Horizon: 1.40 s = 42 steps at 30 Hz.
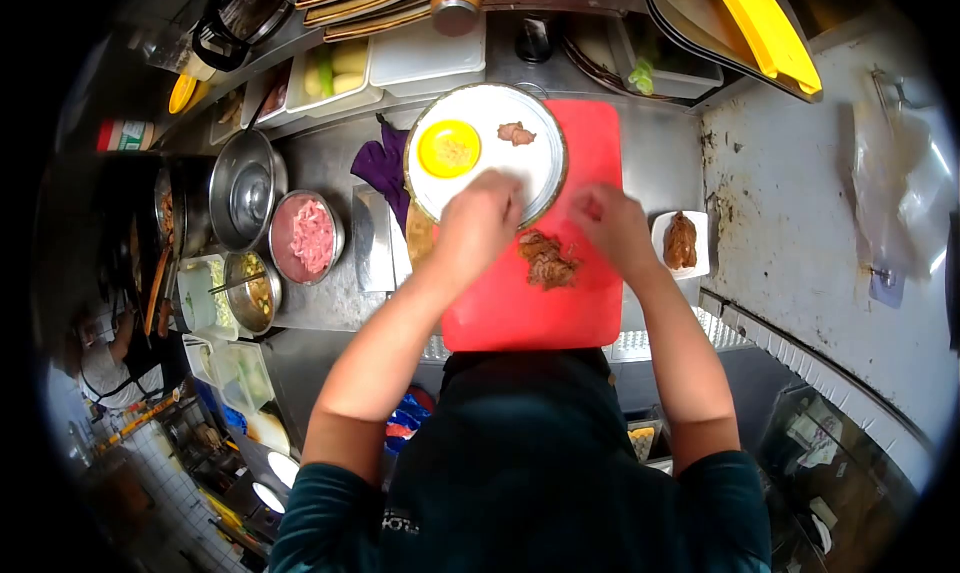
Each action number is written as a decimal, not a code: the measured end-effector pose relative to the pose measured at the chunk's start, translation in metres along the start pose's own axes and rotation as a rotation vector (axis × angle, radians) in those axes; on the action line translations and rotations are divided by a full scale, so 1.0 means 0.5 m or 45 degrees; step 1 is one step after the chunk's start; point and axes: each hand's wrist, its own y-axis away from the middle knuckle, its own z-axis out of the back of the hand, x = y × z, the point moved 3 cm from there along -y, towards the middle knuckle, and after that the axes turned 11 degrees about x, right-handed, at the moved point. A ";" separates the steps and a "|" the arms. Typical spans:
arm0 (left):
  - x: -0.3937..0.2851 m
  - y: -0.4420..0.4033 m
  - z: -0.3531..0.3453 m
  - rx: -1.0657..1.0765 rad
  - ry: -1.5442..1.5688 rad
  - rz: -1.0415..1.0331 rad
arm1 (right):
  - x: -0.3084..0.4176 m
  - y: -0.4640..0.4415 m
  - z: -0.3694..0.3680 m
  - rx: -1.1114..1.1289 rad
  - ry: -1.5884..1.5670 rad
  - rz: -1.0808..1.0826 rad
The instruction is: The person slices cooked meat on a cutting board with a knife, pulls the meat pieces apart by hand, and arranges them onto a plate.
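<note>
The left hand (485, 208) hangs over the near edge of a round white plate (540, 163), its fingers curled and blurred, so I cannot tell whether they hold anything. The right hand (608, 223) hovers over a red cutting board (590, 313), beyond and to the right of a loose heap of brown meat (548, 263); its fingers are bent inward too (the blur hides the tips), and I cannot tell whether the grip is closed on something. The heap lies on the board, between the forearms and just short of the plate. On the plate, a yellow dish (428, 141) with pale, crumbly contents sits at the left, and a few meat slices (516, 133) lie apart from it at the right. Beyond the board's right edge, a small white dish (660, 233) bears a larger brown piece (682, 243). To the left are a cleaver (372, 238), a purple cloth (378, 163) and a metal bowl (284, 251) of pink meat strips (312, 238).
</note>
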 end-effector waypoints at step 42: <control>-0.085 0.165 -0.213 -0.007 -0.090 -0.042 | -0.121 0.192 -0.051 0.059 -0.924 -0.051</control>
